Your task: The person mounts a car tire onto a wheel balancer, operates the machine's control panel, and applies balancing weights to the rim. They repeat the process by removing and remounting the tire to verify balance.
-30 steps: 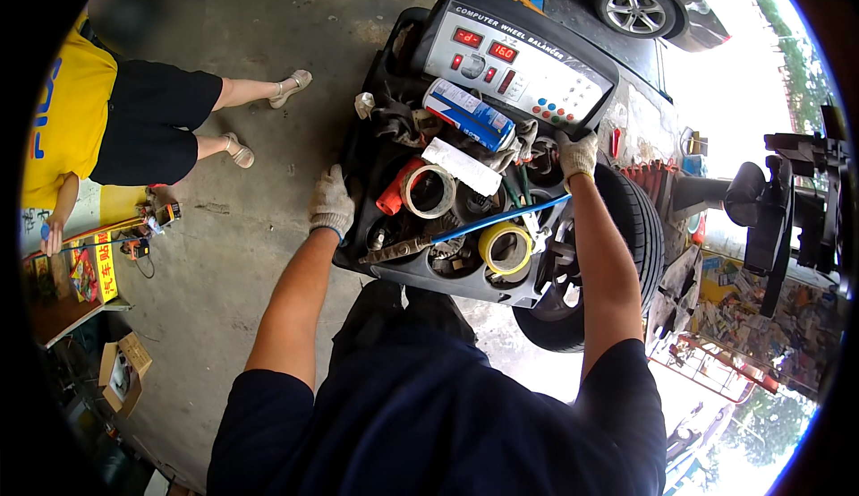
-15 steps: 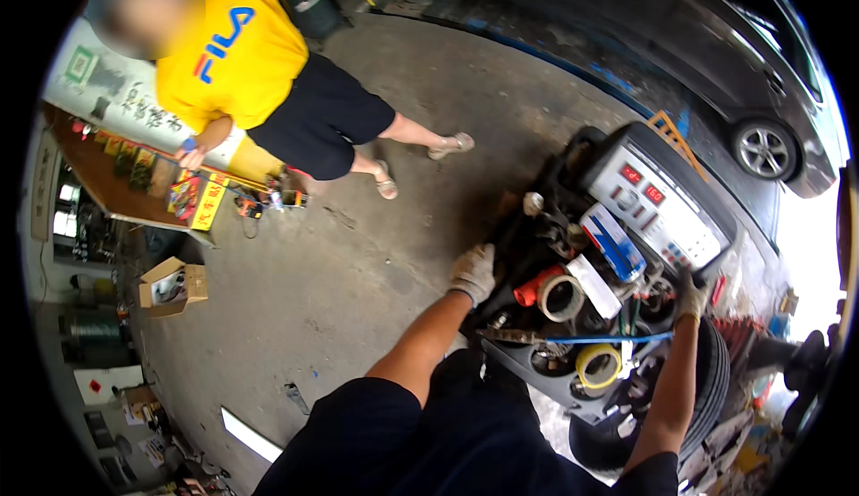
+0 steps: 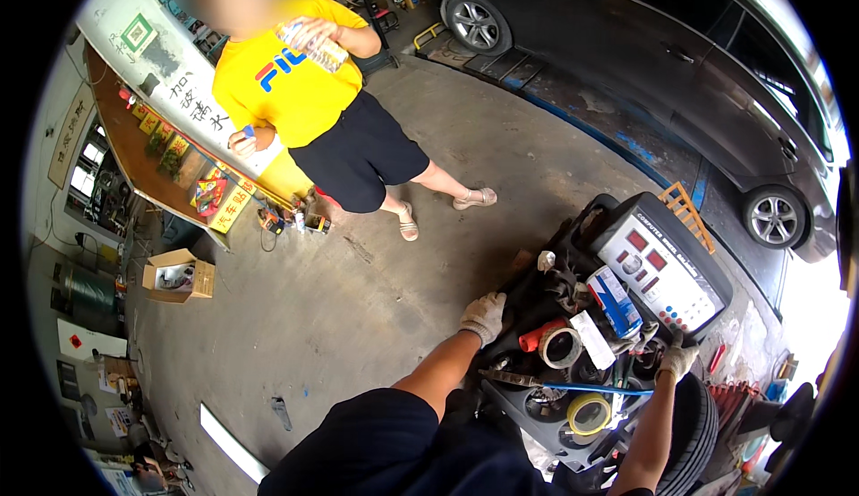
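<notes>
Before me stands a wheel balancer (image 3: 528,366), with a light control panel (image 3: 658,268) at its back. My left hand (image 3: 484,317), in a pale work glove, is closed over the machine's left edge. My right hand (image 3: 679,358), gloved too, is at the panel's lower right corner, a finger stretched toward the round buttons (image 3: 677,320). It holds nothing that I can see. On the tray between my hands lie a blue and white box (image 3: 615,303), a white box (image 3: 591,339), a beige tape roll (image 3: 560,349), a yellow ring (image 3: 589,414) and a blue rod (image 3: 595,389).
A tyre (image 3: 693,433) is at the machine's right side. Ahead on the left stands a person in a yellow shirt (image 3: 295,93), holding a bottle (image 3: 313,46). A dark car (image 3: 662,66) is parked beyond. An open cardboard box (image 3: 179,277) sits on the floor at left.
My view has tipped upward, so the scene sits lower. The panel's red digits no longer show lit. The person's bottle has come into view before the chest. Both my hands remain at the machine.
</notes>
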A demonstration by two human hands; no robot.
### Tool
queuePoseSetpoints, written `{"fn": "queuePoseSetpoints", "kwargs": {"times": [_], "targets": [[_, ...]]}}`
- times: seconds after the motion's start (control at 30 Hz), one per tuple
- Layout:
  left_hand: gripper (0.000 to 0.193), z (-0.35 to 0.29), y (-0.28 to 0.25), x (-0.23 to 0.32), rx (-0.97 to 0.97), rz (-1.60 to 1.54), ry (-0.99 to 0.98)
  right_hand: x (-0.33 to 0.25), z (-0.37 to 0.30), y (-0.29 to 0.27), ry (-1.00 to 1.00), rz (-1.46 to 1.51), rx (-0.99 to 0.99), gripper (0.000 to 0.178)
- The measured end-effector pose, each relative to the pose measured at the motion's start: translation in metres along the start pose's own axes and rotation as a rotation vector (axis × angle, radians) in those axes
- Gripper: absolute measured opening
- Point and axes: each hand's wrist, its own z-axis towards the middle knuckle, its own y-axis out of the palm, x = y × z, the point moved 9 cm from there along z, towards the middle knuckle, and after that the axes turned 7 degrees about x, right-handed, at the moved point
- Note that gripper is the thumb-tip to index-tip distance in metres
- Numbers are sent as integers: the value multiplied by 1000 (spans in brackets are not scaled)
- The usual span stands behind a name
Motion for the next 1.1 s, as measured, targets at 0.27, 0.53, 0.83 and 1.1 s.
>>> {"fn": "queuePoseSetpoints", "kwargs": {"times": [0.27,0.53,0.83,1.1], "targets": [[31,-12,-11,-8,-24,12,-17,-29,-53,-96,-152,197,173,69],[44,-11,-23,10,-81,10,-43,6,-223,-164,-77,468,-58,42],[66,-75,-48,-82,322,-649,-248,50,-297,-206,-15,488,-191,21],[58,-164,-23,-150,269,-481,-463,139,-380,-189,165,194,-391,41]]}}
